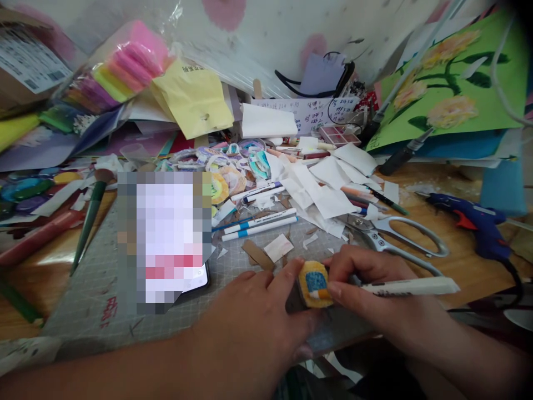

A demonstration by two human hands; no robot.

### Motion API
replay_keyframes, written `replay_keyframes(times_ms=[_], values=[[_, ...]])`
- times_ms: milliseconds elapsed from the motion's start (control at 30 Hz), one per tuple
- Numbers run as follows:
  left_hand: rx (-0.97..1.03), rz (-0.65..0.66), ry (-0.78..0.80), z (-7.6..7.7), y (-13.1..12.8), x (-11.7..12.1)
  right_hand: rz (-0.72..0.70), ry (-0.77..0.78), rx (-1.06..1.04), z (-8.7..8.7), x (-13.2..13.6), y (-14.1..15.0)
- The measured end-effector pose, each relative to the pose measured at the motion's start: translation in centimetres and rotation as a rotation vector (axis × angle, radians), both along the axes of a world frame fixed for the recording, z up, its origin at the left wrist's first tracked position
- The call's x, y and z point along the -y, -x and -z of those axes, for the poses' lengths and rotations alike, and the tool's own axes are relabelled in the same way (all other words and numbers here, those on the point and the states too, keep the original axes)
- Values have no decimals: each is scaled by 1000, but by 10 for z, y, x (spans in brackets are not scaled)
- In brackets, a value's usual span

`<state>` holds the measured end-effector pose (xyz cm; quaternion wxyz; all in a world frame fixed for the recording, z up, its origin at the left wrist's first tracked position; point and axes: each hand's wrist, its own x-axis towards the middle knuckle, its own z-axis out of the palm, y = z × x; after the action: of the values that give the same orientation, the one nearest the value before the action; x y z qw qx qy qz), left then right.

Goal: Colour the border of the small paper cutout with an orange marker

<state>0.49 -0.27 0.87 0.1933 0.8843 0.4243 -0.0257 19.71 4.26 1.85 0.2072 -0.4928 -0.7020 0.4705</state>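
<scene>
My right hand (366, 278) is closed around a white-barrelled marker (420, 286), its orange-yellow tip end resting on a small rounded yellow piece (315, 282) with a blue patch in its middle. The fingers and thumb of my left hand (260, 311) grip that piece from its left side, just above the front edge of the grey cutting mat (166, 328). Two white markers with blue bands (260, 228) lie beyond my left hand. What the piece is made of I cannot tell for sure.
Scissors (400, 244) and a blue glue gun (470, 216) lie to the right. A phone (195, 280), mostly blurred, is on the mat's left. White paper scraps (316, 189) and coloured cut-outs (233, 166) clutter the back. A makeup brush (94, 211) lies at far left.
</scene>
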Motion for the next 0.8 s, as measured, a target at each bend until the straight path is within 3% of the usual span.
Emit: replay_keyframes(times_ms=[367,467,600,667,800], values=[[5,-12,-30,-1,0,4,0,61,-98,2,1,-9],[98,-14,-84,-3,5,7,127,29,-339,-2,-10,-20],[446,-37,-241,-11,15,3,335,14,-671,-11,-24,-36],[572,-146,-177,-15,15,-3,327,33,-709,-14,-23,-39],[695,-438,126,-23,6,-9,84,132,-699,-18,-10,-35]])
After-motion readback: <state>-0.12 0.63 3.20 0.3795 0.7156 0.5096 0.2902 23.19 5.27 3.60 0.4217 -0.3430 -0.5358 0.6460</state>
